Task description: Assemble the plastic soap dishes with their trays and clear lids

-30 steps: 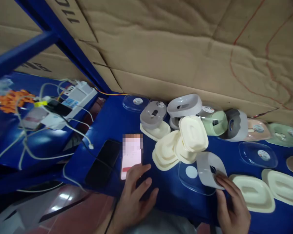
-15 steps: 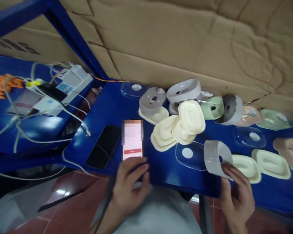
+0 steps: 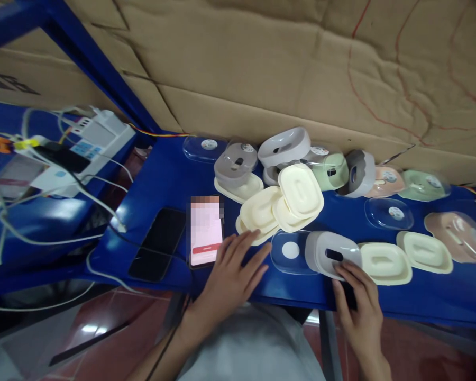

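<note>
My left hand (image 3: 232, 270) lies flat on the blue table (image 3: 174, 180) with fingers spread, just right of a lit phone (image 3: 206, 233) and touching a stack of cream lids (image 3: 269, 211). My right hand (image 3: 357, 301) rests at the table's front edge, its fingertips on a grey oval soap-box shell (image 3: 333, 255) that lies on the table beside a clear lid (image 3: 289, 251) with a white sticker. The fingers reach forward onto the shell without wrapping round it.
A dark phone (image 3: 156, 251) lies left of the lit one. Grey, green, pink and cream soap-box parts and clear lids (image 3: 388, 212) crowd the table's back and right. A power strip (image 3: 91, 137) with white cables sits at left. Cardboard (image 3: 262, 69) walls the back.
My right hand has set the grey shell down flat beside the clear lid. My left hand has opened out and slid right, from the phone toward the cream lids.
</note>
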Tool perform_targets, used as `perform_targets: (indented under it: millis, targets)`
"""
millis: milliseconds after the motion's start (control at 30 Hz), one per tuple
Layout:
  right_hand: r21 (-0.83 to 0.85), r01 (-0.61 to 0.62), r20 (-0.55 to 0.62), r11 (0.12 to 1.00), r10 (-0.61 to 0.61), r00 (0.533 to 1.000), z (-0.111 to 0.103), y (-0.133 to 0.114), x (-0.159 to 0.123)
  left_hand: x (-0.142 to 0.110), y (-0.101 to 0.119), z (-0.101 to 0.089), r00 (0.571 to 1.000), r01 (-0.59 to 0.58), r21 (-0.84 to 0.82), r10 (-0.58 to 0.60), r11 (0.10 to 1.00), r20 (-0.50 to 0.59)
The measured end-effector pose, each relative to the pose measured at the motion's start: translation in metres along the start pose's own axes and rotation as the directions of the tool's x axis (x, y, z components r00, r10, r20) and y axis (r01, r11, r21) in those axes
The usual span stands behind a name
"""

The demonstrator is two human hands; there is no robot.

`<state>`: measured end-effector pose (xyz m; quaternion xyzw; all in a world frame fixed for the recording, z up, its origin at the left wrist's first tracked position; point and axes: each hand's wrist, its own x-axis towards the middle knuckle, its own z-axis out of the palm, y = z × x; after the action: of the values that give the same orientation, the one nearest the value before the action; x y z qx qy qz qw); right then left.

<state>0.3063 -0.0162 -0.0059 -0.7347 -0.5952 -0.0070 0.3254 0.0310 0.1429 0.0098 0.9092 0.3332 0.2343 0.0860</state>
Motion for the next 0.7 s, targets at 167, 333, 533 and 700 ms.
perform_targets:
  millis: [167, 333, 533, 700]
  targets:
    - [0.017, 0.054, -0.041, 0.998, -0.053, 0.998, 0.012, -0.009, 0.030, 0.011, -0.014, -0.003, 0.996, 0.084, 0.069, -0.083, 0.994, -0.012]
    - [0.065, 0.153, -0.075, 0.986, -0.148, 0.986, 0.015, -0.015, 0.040, 0.003, -0.024, -0.022, 0.991, 0.084, -0.018, -0.086, 0.996, -0.103]
    - [0.098, 0.208, -0.019, 0.973, -0.207, 0.978, 0.025, -0.011, 0.038, -0.036, -0.055, -0.050, 0.957, 0.209, 0.108, -0.181, 0.972, -0.227]
    - [0.088, 0.235, 0.001, 0.968, -0.236, 0.972, 0.025, -0.012, 0.039, -0.082, -0.100, -0.065, 0.915, 0.301, 0.229, -0.213, 0.926, -0.342]
